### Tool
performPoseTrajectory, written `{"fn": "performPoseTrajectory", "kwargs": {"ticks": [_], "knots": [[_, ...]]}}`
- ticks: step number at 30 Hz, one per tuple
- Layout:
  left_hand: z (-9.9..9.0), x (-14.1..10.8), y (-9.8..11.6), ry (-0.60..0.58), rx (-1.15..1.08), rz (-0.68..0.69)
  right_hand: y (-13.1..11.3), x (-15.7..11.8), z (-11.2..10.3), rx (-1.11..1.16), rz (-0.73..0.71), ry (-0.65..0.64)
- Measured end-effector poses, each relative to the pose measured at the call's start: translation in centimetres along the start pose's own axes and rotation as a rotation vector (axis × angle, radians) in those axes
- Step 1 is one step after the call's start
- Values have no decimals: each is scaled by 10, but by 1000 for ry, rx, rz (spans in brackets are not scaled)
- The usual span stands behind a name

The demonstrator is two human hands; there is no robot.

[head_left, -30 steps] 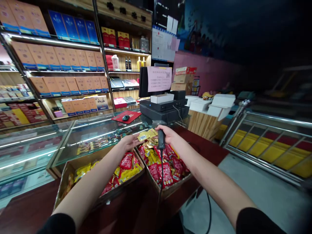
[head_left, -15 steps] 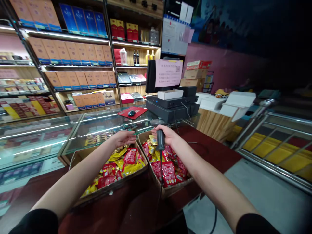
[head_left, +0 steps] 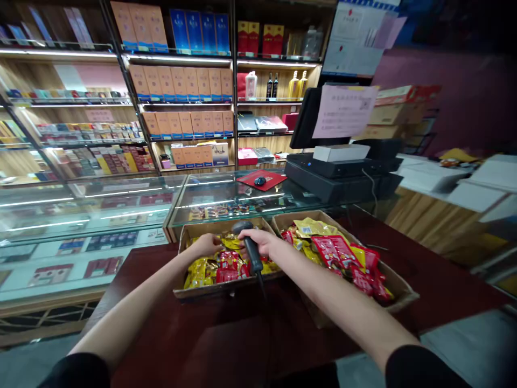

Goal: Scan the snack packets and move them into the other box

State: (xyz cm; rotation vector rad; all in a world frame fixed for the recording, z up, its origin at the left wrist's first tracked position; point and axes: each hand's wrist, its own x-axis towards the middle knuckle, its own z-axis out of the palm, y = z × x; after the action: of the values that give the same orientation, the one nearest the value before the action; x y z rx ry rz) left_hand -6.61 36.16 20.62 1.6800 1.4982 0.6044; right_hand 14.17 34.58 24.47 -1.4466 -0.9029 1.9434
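My right hand [head_left: 258, 242] is wrapped round the handle of a black handheld scanner [head_left: 252, 253], held over the left cardboard box [head_left: 197, 292]. The scanner's cable hangs down toward me. Close by on the left, my left hand [head_left: 208, 245] reaches into the same box with bent fingers at the packets; whether they hold one is hidden. Red and yellow snack packets [head_left: 228, 264] fill this box. To its right stands a second cardboard box [head_left: 404, 293] with more red and yellow packets [head_left: 335, 250], under my right forearm.
Behind the boxes runs a glass display counter [head_left: 218, 188] with a mouse [head_left: 260, 181] on a red mat [head_left: 274, 178]. A monitor [head_left: 305, 118] and a black cash drawer [head_left: 335, 180] stand at the right. Stocked shelves [head_left: 181, 102] line the back.
The view has turned left. My right hand has carried the scanner from the right box to over the left box. My left hand has lowered among the packets, its fingers more bent.
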Motion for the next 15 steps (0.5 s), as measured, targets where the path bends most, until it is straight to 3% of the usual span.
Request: {"fn": "performPoseTrajectory", "kwargs": {"ticks": [4, 7, 11, 15], "knots": [[15, -3, -17, 103, 239, 122, 9, 12, 11, -71, 115, 34], [21, 2, -21, 78, 286, 128, 14, 15, 13, -46, 112, 16], [13, 4, -19, -32, 154, 85, 13, 12, 10, -9, 115, 17], [-4, -11, -1, 41, -73, 220, 4, 1, -1, 90, 99, -34]]}}
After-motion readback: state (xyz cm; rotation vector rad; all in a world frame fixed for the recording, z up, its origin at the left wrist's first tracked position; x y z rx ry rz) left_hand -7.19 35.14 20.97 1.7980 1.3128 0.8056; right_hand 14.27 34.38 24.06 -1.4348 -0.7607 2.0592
